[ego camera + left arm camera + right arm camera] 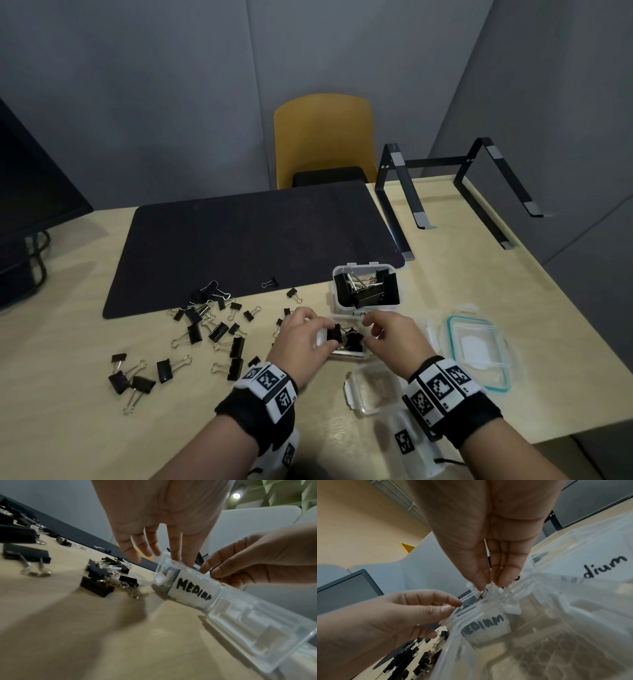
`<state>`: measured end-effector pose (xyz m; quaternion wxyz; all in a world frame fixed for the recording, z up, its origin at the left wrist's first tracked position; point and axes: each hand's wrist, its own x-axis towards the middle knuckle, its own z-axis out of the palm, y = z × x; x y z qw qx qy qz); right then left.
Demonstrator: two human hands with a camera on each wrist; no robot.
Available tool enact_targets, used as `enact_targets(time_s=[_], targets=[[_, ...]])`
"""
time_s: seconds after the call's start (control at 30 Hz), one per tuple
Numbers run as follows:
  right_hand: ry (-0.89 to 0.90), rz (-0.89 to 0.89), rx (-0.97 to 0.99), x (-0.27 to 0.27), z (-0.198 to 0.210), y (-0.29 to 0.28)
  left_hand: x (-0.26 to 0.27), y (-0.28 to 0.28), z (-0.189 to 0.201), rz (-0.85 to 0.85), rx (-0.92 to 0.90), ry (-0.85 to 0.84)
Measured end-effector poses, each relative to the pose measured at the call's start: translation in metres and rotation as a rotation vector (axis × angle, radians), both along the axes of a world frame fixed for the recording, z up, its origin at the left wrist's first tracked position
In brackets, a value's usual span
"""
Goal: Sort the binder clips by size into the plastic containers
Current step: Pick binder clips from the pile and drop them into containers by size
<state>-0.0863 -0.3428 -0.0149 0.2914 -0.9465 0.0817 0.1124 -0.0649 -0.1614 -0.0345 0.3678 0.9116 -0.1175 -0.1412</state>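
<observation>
Meanwhile medium container [323, 337] holds black clips [346, 337]; hands hover.

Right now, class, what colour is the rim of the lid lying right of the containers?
Teal, on a clear lid; head view.

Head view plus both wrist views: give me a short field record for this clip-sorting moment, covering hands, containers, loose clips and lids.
left hand: fingers at the medium container's left rim, pinching it
right hand: fingertips pinch a clip's wire handle over the same container
medium container: labelled MEDIUM, holds a few black clips
far container: open, holds larger black clips
near container: open, no clips visible
loose clips: scattered on the table left of the hands, mixed sizes
teal-rimmed lid: flat on the table, right of the hands
</observation>
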Motion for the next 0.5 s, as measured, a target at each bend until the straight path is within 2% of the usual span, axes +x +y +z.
enact_targets(time_s=[0.2,0.37,0.5], targets=[[-0.031,0.01,0.008,0.0,0.007,0.008,-0.003,0.007,0.003,-0.015,0.024,-0.081],[-0.073,0.05,0.031,0.001,0.016,0.029,-0.007,0.032,0.006,0.081,0.027,-0.144],[-0.078,0.134,0.06,-0.001,0.017,0.055,-0.008,0.065,0.007,0.163,0.076,-0.116]])
